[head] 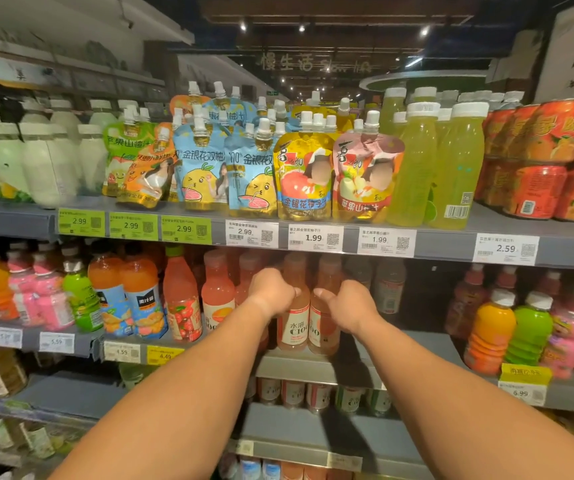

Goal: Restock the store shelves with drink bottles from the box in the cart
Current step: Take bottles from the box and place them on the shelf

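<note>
Both my arms reach onto the second shelf (299, 367). My left hand (271, 292) grips a pink C100 drink bottle (293, 320) by its upper part, thumb across the front. Right beside it, my right hand (346, 304) grips a second pink C100 bottle (323, 327) the same way. Both bottles stand upright at the shelf's front edge, touching each other. More pink bottles of the same kind (218, 289) stand to the left and behind. The cart and box are out of view.
The shelf above holds juice pouches (304, 174), green bottles (417, 168) and orange cans (535, 161). Colourful bottles (491, 330) stand at the right of the second shelf, with a dark gap (420, 296) between them and my hands. Small cans (316, 394) fill the shelf below.
</note>
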